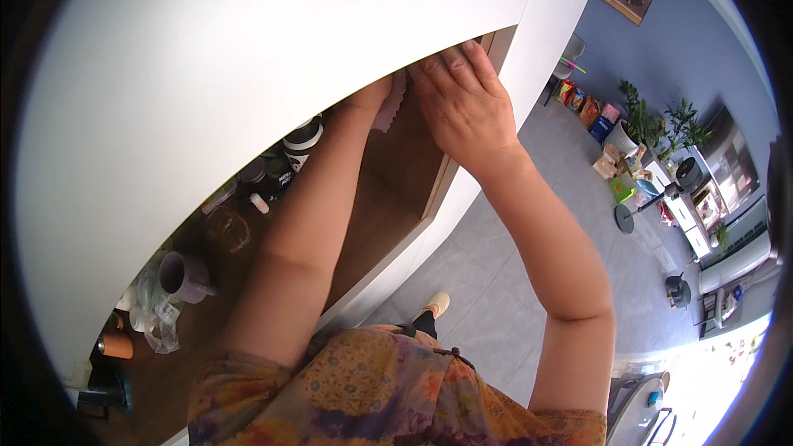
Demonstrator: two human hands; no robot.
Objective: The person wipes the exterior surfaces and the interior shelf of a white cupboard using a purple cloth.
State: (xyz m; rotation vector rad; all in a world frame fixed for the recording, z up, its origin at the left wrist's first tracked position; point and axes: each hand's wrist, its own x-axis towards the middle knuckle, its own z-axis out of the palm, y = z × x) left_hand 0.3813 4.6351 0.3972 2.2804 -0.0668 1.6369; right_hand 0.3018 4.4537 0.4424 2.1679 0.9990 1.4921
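My left hand point(372, 91) reaches into a recess with a brown shelf surface point(396, 179) under a white cabinet point(248, 43). Its fingers are hidden behind the cabinet's lower edge. A pinkish-purple cloth with a scalloped edge point(390, 108) shows against that hand; how it is gripped is hidden. My right hand point(464, 93) is raised at the right end of the recess, back of the hand up, fingers close together near the cabinet's edge. Its palm is hidden, so whether it holds anything is unclear.
Left on the shelf stand a grey mug point(183, 275), an orange-brown container point(116, 344), a clear plastic bag point(155, 316), dark jars point(254, 170) and a black-and-white container point(302, 145). Grey floor tiles point(477, 248) lie to the right; beyond are plants point(644, 118) and a round table point(638, 409).
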